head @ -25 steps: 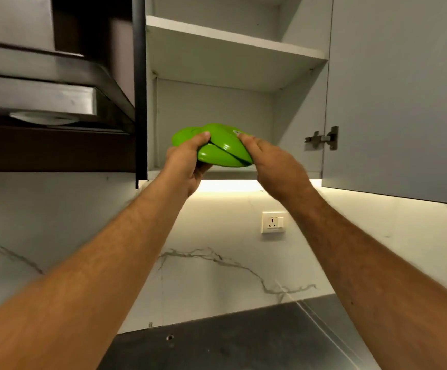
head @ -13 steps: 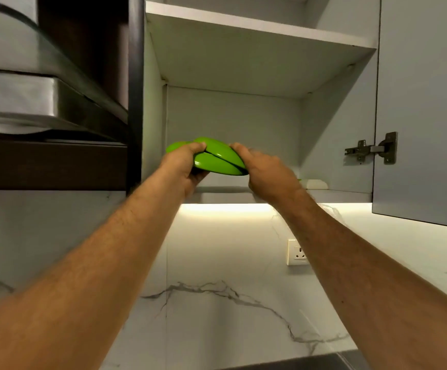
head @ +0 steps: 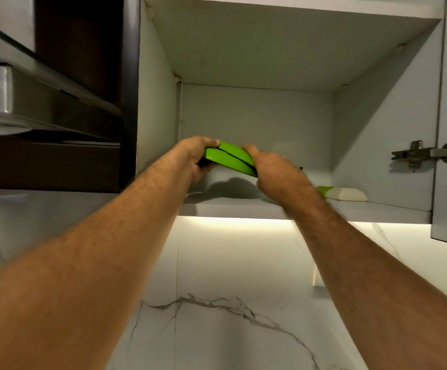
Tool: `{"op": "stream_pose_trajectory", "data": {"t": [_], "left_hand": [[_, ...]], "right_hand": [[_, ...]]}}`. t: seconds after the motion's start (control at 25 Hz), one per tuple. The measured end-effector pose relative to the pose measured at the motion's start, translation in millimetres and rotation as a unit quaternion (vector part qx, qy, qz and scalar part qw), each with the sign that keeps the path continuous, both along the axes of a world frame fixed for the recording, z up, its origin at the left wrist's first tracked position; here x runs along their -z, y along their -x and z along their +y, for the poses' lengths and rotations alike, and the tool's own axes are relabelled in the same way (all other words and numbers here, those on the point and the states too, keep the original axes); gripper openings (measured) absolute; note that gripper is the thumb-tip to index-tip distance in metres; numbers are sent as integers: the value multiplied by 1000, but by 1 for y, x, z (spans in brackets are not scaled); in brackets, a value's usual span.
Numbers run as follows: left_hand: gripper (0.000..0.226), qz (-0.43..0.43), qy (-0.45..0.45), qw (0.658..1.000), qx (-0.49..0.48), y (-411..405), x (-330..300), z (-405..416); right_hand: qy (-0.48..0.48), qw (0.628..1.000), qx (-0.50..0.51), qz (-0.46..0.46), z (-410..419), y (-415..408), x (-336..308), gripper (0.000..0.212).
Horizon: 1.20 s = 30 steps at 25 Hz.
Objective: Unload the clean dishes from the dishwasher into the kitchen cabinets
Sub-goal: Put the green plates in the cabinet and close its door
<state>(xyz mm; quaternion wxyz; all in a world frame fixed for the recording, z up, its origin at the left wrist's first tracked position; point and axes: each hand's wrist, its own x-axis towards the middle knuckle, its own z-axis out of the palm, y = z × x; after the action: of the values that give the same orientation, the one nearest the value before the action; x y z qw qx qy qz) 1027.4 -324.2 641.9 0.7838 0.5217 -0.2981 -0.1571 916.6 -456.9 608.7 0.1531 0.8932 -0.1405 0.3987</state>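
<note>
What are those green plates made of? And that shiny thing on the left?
The green plates look like glossy plastic: bright even colour, soft shine, though glazed ceramic is possible. The range hood on the left looks like brushed stainless steel, grey with streaky reflections.

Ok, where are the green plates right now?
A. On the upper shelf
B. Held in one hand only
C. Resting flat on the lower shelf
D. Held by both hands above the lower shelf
D: the left hand and right hand grip the plates at opposite edges, above the lower shelf.
</note>
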Motion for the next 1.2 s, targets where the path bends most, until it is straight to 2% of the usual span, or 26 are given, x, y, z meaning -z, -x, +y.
{"op": "stream_pose_trajectory", "data": {"t": [0.32, 0.52, 0.8, 0.96, 1.08, 1.2], "left_hand": [[24, 6, -18, 999, -27, -33, 13, -6], [24, 9, -67, 996, -59, -50, 17, -6], [24, 4, -104, 993, -64, -54, 23, -3], [29, -10, -174, 980, -100, -62, 25, -2], [47, -89, -287, 941, -152, -58, 27, 1], [53, -99, -304, 939, -126, -54, 26, 2]], "right_hand": [[1, 1000, 19, -21, -7, -7, 2, 39], [-30, 997, 66, 30, -7, -3, 1, 45], [-43, 996, 38, 70, -8, -1, 2, 47], [-60, 994, 31, 84, -12, -1, 3, 48], [-75, 993, 28, 90, -13, 1, 5, 52], [-81, 991, 21, 105, -13, 2, 6, 39]]}}
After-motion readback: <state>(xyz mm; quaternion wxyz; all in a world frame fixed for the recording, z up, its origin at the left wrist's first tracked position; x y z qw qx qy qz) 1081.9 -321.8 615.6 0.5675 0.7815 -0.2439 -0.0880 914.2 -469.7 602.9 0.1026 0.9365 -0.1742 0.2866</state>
